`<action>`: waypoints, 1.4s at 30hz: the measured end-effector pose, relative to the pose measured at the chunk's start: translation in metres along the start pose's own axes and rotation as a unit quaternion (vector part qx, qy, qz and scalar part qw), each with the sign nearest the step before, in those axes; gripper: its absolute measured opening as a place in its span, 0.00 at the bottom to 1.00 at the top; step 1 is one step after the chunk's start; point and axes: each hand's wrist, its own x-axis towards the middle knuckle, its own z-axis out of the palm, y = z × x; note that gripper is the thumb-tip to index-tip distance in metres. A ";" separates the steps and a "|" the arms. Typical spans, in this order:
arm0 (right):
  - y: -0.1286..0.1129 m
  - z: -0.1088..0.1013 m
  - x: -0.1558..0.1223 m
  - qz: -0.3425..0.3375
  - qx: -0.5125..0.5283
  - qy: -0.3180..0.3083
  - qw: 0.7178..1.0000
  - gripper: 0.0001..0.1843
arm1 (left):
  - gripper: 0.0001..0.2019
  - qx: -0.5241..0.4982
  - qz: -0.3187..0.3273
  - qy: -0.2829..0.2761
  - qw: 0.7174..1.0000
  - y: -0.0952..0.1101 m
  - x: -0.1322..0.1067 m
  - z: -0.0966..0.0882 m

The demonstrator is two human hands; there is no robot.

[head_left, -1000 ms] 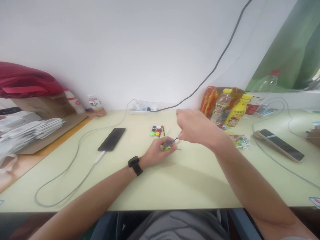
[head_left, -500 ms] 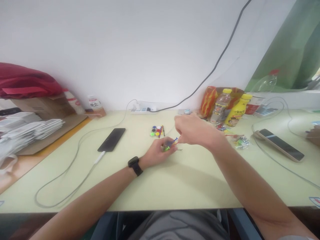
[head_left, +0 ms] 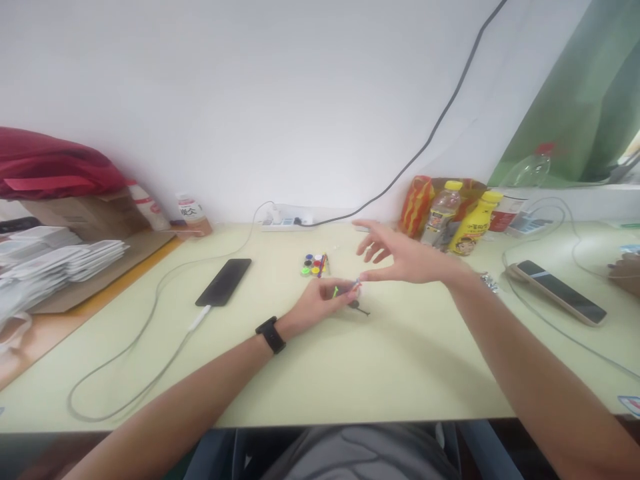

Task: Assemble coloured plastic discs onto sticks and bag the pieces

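My left hand (head_left: 325, 298), with a black watch on its wrist, is closed around several small coloured plastic pieces (head_left: 335, 292). A green one shows between thumb and fingers, blue and reddish bits stick out at the fingertips, and a thin black piece (head_left: 361, 310) juts out below. Their exact kind is too small to make out. My right hand (head_left: 397, 253) hovers just to the right with fingers spread. Its thumb tip is at the blue bit; I cannot tell whether it touches. Behind the left hand lie coloured round discs (head_left: 314, 265) beside thin purple and dark sticks (head_left: 323, 265).
A dark phone (head_left: 223, 282) on a white cable lies to the left, another phone (head_left: 560, 291) to the right. Bottles (head_left: 475, 223) and a red-yellow bag (head_left: 416, 207) stand behind my right forearm. A power strip (head_left: 283, 223) sits against the wall. White stacks (head_left: 65, 253) are at far left.
My right hand's fingers have opened out from a closed pinch, and its forearm now covers most of the bagged small parts. The black piece under my left hand shows more.
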 end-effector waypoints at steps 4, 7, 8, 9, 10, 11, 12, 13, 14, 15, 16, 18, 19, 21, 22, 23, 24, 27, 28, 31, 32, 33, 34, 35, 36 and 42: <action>0.039 0.035 -0.007 0.021 0.166 0.042 0.985 0.30 | 0.23 -0.060 0.007 0.021 0.998 -0.002 0.002 0.002; 0.054 0.052 -0.013 0.035 0.233 0.081 0.968 0.22 | 0.21 -0.071 0.010 0.052 0.996 -0.004 0.003 0.001; 0.056 0.055 -0.015 0.036 0.243 0.092 0.965 0.22 | 0.22 -0.081 0.008 0.059 0.995 -0.004 0.003 0.000; 0.057 0.057 -0.016 0.034 0.250 0.100 0.962 0.21 | 0.23 -0.093 0.006 0.065 0.994 -0.005 0.004 0.000; 0.058 0.059 -0.017 0.033 0.258 0.105 0.960 0.21 | 0.23 -0.103 0.005 0.072 0.992 -0.005 0.004 -0.002; 0.058 0.060 -0.019 0.034 0.268 0.110 0.957 0.21 | 0.24 -0.111 0.004 0.079 0.991 -0.006 0.005 -0.003; 0.059 0.062 -0.019 0.038 0.278 0.116 0.953 0.21 | 0.23 -0.116 0.003 0.088 0.989 -0.007 0.005 -0.004; 0.059 0.063 -0.020 0.042 0.286 0.124 0.949 0.21 | 0.22 -0.120 0.001 0.096 0.988 -0.009 0.006 -0.005; 0.060 0.065 -0.020 0.047 0.293 0.133 0.946 0.21 | 0.22 -0.122 -0.003 0.103 0.987 -0.011 0.007 -0.006; 0.061 0.066 -0.021 0.051 0.298 0.141 0.943 0.21 | 0.22 -0.125 -0.009 0.106 0.986 -0.012 0.007 -0.007; 0.061 0.068 -0.021 0.054 0.302 0.148 0.940 0.21 | 0.22 -0.129 -0.014 0.107 0.986 -0.013 0.007 -0.008; 0.062 0.070 -0.021 0.055 0.309 0.157 0.936 0.20 | 0.21 -0.128 -0.019 0.105 0.986 -0.015 0.007 -0.010; 0.062 0.071 -0.021 0.054 0.314 0.159 0.934 0.19 | 0.20 -0.122 -0.019 0.104 0.987 -0.015 0.007 -0.010; 0.063 0.072 -0.020 0.054 0.328 0.157 0.930 0.19 | 0.19 -0.099 -0.014 0.106 0.989 -0.016 0.007 -0.011; 0.063 0.073 -0.020 0.054 0.335 0.155 0.928 0.19 | 0.18 -0.087 -0.009 0.109 0.990 -0.016 0.007 -0.011; 0.063 0.073 -0.020 0.054 0.339 0.154 0.926 0.19 | 0.18 -0.077 -0.003 0.112 0.991 -0.016 0.008 -0.011; 0.063 0.073 -0.020 0.054 0.342 0.155 0.925 0.19 | 0.17 -0.069 0.001 0.115 0.991 -0.017 0.008 -0.012; 0.062 0.076 -0.020 0.054 0.345 0.166 0.922 0.19 | 0.16 -0.078 0.005 0.131 0.988 -0.018 0.009 -0.012; 0.061 0.077 -0.020 0.053 0.348 0.169 0.921 0.19 | 0.16 -0.087 0.003 0.134 0.987 -0.019 0.009 -0.012; 0.059 0.081 -0.020 0.056 0.361 0.175 0.914 0.19 | 0.16 -0.107 0.001 0.129 0.986 -0.018 0.009 -0.012; 0.059 0.082 -0.020 0.058 0.361 0.175 0.914 0.19 | 0.15 -0.107 0.003 0.122 0.987 -0.016 0.009 -0.012; 0.059 0.083 -0.020 0.059 0.358 0.174 0.916 0.18 | 0.15 -0.106 0.008 0.118 0.987 -0.015 0.009 -0.012; 0.059 0.084 -0.020 0.060 0.353 0.172 0.918 0.18 | 0.14 -0.104 0.012 0.116 0.988 -0.013 0.009 -0.013; 0.059 0.084 -0.020 0.059 0.348 0.170 0.920 0.17 | 0.14 -0.102 0.017 0.117 0.988 -0.011 0.009 -0.015; 0.060 0.084 -0.020 0.057 0.344 0.169 0.922 0.17 | 0.14 -0.102 0.020 0.119 0.987 -0.010 0.009 -0.016; 0.067 0.084 -0.021 0.059 0.372 0.166 0.912 0.19 | 0.14 -0.111 0.028 0.101 0.988 -0.011 0.010 -0.030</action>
